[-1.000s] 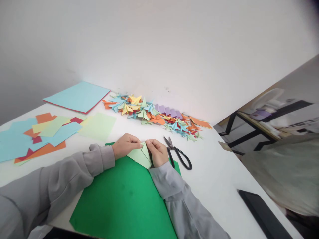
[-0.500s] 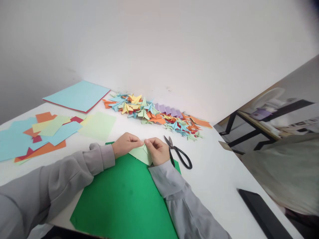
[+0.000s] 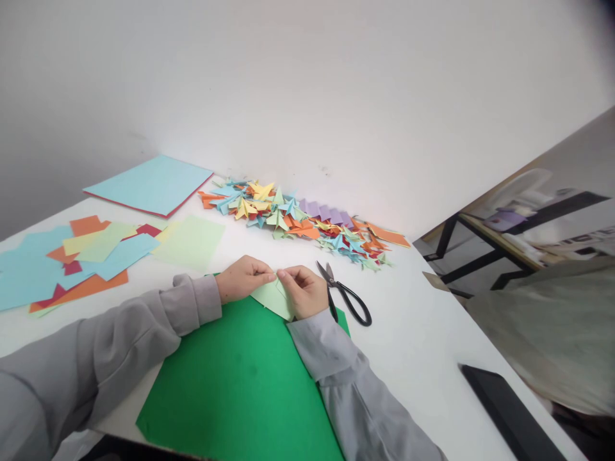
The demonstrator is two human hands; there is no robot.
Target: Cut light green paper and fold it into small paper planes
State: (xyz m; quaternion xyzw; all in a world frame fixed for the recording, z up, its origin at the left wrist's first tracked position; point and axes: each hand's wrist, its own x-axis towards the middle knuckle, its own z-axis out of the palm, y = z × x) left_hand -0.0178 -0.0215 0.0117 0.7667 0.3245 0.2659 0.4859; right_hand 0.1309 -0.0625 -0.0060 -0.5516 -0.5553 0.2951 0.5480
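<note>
A small pale green sheet of paper (image 3: 273, 301), partly folded, is held over the far end of a green board (image 3: 240, 378). My left hand (image 3: 244, 279) pinches its upper edge from the left, thumb and fingers closed. From the other side my right hand (image 3: 304, 292) grips the same paper, its thumb and forefinger almost meeting the left thumb. The fingers hide part of the folds. Just right of the right hand lies a pair of scissors (image 3: 342, 291) with black handles, blades a little apart.
Folded paper planes (image 3: 288, 214) in many colours are heaped along the wall. Loose coloured paper pieces (image 3: 108, 246) spread over the left side, with a light blue stack of sheets (image 3: 151, 186) behind. A black flat device (image 3: 504, 410) lies near the table's right edge.
Both hands stay almost in place. The fingertips have shifted very slightly on the pale green paper at its fold.
</note>
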